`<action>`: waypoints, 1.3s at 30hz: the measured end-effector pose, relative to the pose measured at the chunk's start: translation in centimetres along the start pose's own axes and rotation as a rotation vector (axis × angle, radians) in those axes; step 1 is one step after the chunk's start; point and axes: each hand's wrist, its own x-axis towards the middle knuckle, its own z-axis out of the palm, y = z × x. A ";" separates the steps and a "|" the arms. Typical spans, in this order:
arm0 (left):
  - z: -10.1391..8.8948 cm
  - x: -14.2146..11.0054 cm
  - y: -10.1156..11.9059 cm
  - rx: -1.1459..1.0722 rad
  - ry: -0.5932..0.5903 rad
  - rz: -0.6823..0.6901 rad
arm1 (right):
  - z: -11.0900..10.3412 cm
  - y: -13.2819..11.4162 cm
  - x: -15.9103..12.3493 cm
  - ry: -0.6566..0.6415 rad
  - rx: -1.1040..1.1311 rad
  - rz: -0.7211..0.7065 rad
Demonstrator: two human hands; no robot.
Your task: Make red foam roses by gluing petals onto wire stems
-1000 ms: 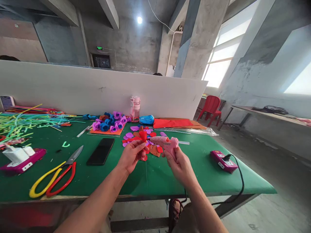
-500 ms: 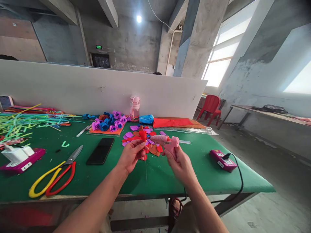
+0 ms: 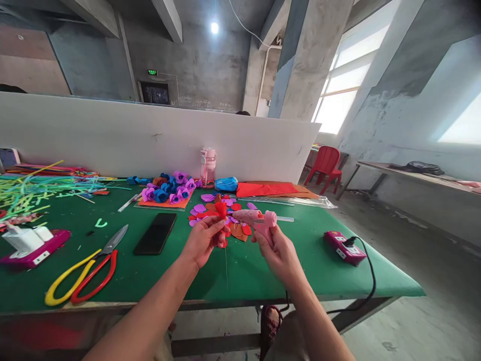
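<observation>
Between the thumb and fingers of my left hand (image 3: pixel 206 236) is a small red paper flower (image 3: pixel 221 209), held upright above the table. My right hand (image 3: pixel 276 250) is wrapped round the handle of a pink hot glue gun (image 3: pixel 257 219), with a clear glue stick (image 3: pixel 285 219) poking from its back. The gun's nozzle points left, close to the flower's base; whether they touch I cannot tell. Beneath and behind both hands lie loose purple, red and brown paper petals (image 3: pixel 198 208), partly hidden by them.
On the green table (image 3: pixel 150 281) are scissors (image 3: pixel 90 265), a black phone (image 3: pixel 155 233), finished paper flowers (image 3: pixel 165 190), red paper sheets (image 3: pixel 266 189), a blue pack (image 3: pixel 226 184) and a pink bottle (image 3: pixel 208 166). Colourful stems (image 3: pixel 45 188) and a purple power strip (image 3: pixel 35 248) are left, another power strip (image 3: pixel 344 247) right.
Almost nothing differs. Both hands keep the red paper flower and the glue gun in nearly the same place; the view has shifted very slightly.
</observation>
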 end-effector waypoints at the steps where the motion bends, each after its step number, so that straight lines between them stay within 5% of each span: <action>1: 0.0 0.0 0.0 0.001 0.001 0.001 | 0.0 -0.1 0.0 0.002 0.008 0.000; 16: -0.5 0.5 -0.6 -0.026 -0.077 0.003 | 0.0 0.1 -0.2 -0.049 0.245 0.049; 39: 0.1 0.3 -0.7 0.032 -0.127 0.005 | -0.4 -0.8 -0.3 -0.021 0.063 -0.040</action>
